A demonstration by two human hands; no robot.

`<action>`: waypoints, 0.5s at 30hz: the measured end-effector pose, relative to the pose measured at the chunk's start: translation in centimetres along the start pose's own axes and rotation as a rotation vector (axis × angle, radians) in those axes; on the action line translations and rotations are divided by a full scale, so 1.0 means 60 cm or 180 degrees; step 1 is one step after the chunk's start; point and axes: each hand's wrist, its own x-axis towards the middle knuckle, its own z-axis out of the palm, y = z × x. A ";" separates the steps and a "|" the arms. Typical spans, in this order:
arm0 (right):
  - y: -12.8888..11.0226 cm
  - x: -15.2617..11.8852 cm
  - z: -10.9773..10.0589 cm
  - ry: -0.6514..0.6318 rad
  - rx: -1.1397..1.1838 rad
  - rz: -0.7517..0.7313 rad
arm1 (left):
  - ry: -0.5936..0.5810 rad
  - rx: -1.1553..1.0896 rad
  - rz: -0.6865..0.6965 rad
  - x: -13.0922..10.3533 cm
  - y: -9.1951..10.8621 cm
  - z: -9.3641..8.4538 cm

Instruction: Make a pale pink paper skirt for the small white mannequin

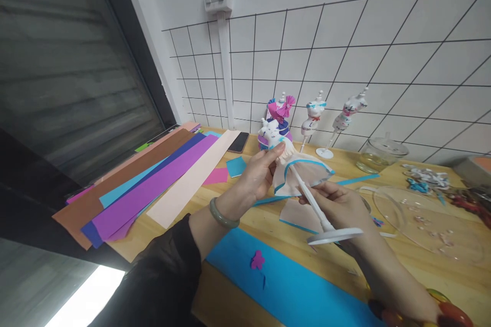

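A small white dress-form mannequin [271, 130] is tilted above the table, its round base [334, 236] toward me. Around its waist is a pale pink pleated paper skirt [312, 171] with a blue edge. My left hand [258, 173] grips the mannequin at the waist, thumb on the top of the skirt. With bent fingers, my right hand [339, 207] pinches the skirt's lower edge behind the stand pole; its fingertips are partly hidden. Below lies another pale pink paper piece [299, 214] with a blue edge. A blue sheet [291, 281] near me carries a magenta paper flower [258, 260].
Long coloured paper strips [153, 181] cover the left side, beside a phone [238, 142]. Several other mannequins [350, 111] stand along the wall. To the right are a lidded glass jar [374, 157], a clear tray [460, 237] with small pieces and a pile of trimmings [425, 176].
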 end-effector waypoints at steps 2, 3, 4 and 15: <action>0.000 0.001 -0.002 0.0070 -0.0238 -0.0037 | -0.0041 0.0040 0.0008 -0.001 0.002 0.000; -0.002 0.000 -0.002 0.0055 -0.0336 -0.0038 | -0.0042 0.0059 0.0020 -0.001 0.003 0.001; -0.005 -0.001 -0.001 0.0038 -0.0408 -0.0038 | -0.0027 0.0076 0.0032 -0.002 0.004 0.002; -0.018 -0.007 0.004 0.0097 -0.0334 -0.0021 | -0.0016 0.0116 0.0031 -0.002 0.004 0.002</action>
